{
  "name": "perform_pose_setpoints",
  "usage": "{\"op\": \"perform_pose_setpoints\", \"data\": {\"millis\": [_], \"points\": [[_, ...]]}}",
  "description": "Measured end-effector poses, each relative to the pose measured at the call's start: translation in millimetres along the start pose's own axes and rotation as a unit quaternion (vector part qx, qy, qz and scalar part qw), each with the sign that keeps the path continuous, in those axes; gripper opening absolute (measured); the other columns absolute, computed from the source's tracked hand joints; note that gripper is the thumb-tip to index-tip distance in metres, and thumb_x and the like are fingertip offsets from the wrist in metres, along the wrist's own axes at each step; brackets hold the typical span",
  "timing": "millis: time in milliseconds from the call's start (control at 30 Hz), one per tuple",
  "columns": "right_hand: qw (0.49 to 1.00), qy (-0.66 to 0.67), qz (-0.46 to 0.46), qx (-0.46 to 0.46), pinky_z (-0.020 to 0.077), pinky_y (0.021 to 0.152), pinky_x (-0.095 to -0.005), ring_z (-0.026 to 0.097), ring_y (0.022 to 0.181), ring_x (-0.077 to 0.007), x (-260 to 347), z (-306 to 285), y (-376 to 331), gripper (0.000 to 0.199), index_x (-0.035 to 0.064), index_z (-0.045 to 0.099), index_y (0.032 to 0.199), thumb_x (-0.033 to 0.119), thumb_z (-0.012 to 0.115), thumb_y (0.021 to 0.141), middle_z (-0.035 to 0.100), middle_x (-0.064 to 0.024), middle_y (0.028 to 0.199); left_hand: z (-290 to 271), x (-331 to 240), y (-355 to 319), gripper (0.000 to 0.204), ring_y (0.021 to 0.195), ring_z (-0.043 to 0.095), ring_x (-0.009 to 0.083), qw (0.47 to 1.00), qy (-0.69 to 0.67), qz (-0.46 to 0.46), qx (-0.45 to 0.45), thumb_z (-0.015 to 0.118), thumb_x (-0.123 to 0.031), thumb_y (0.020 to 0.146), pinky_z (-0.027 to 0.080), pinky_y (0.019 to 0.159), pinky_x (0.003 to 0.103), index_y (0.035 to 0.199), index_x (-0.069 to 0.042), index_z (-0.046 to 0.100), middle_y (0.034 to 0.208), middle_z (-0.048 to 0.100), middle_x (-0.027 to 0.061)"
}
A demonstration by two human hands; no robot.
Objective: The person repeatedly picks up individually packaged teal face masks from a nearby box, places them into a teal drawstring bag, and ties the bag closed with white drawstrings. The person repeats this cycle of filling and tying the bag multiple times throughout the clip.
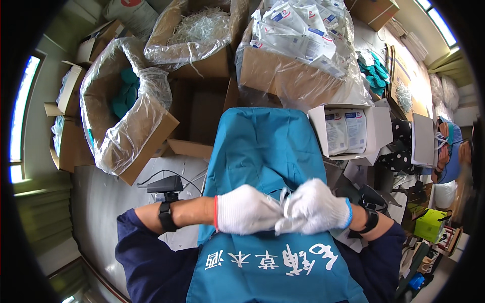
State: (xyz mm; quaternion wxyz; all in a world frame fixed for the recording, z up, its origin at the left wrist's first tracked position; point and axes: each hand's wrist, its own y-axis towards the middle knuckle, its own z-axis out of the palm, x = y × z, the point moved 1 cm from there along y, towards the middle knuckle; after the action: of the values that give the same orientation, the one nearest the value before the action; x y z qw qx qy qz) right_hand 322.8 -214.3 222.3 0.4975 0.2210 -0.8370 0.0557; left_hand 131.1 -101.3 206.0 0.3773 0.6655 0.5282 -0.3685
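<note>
My left hand (246,209) and my right hand (314,208), both in white knit gloves, meet above my lap over a teal apron (265,151) with white lettering. The left glove has a red cuff edge, the right a blue one. A thin white band (285,198) stands up as a small loop between the hands. My right fingers are pinched around it, slightly blurred. The left fingers are closed against the right ones; what they hold is hidden.
Ahead stand a carton of white packets (298,35), a carton of white strands (202,28) and a plastic-lined carton (134,146) with teal pieces (126,93). A white box (328,151) holds upright packets. Another person (449,151) is at far right.
</note>
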Motion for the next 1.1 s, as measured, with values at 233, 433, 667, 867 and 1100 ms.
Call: {"op": "perform_pose_setpoints", "data": {"millis": [233, 433, 667, 867, 1100], "points": [[1.0, 0.012, 0.008, 0.013, 0.0397, 0.043, -0.0322, 0.055, 0.044, -0.0208, 33, -12, -22, 0.034, 0.0115, 0.07, 0.061, 0.033, 0.078, 0.086, 0.063, -0.002, 0.057, -22, -32, -15, 0.01, 0.075, 0.067, 0.0278, 0.998, 0.001, 0.031, 0.052, 0.067, -0.014, 0.091, 0.055, 0.065, 0.035, 0.092, -0.003, 0.068, 0.084, 0.067, 0.0104], [0.865, 0.224, 0.371, -0.255, 0.0399, 0.045, -0.0281, 0.055, 0.046, -0.0169, 7, -33, -74, 0.018, 0.0081, 0.072, 0.081, 0.02, 0.069, 0.094, 0.063, -0.0043, 0.061, -84, 16, -85, 0.04, 0.045, 0.039, 0.0118, 0.853, -0.286, -0.237, -0.367, 0.049, -0.029, 0.103, 0.034, 0.046, 0.027, 0.069, -0.009, 0.05, 0.057, 0.048, 0.0008], [0.617, 0.677, 0.157, -0.37, 0.0272, 0.042, -0.0253, 0.03, 0.042, -0.0083, -56, -66, -17, 0.034, 0.0174, 0.047, 0.078, 0.036, 0.051, 0.106, 0.032, 0.0043, 0.056, -28, 105, 14, 0.016, 0.067, 0.043, 0.0057, 0.702, -0.606, -0.159, -0.34, 0.061, -0.016, 0.097, 0.038, 0.059, 0.021, 0.107, -0.004, 0.06, 0.085, 0.054, 0.0], [0.581, 0.737, 0.159, -0.306, 0.0262, 0.041, -0.0236, 0.029, 0.042, -0.0071, -78, -59, 9, 0.034, 0.0184, 0.047, 0.077, 0.036, 0.053, 0.105, 0.032, 0.0069, 0.056, 2, 109, 88, 0.045, 0.063, 0.041, 0.0062, 0.86, -0.414, -0.143, -0.263, 0.046, -0.039, 0.107, 0.034, 0.056, 0.021, 0.114, 0.001, 0.066, 0.086, 0.065, 0.0036], [0.56, 0.721, 0.197, -0.357, 0.0291, 0.039, -0.0231, 0.033, 0.042, -0.0068, -98, -46, 15, 0.033, 0.0187, 0.048, 0.077, 0.035, 0.056, 0.104, 0.036, 0.0075, 0.056, 20, 94, 83, 0.055, 0.065, 0.044, 0.0088, 0.903, -0.369, -0.154, -0.157, 0.048, -0.051, 0.105, 0.041, 0.063, 0.026, 0.098, -0.001, 0.069, 0.078, 0.06, 0.0008]]}}
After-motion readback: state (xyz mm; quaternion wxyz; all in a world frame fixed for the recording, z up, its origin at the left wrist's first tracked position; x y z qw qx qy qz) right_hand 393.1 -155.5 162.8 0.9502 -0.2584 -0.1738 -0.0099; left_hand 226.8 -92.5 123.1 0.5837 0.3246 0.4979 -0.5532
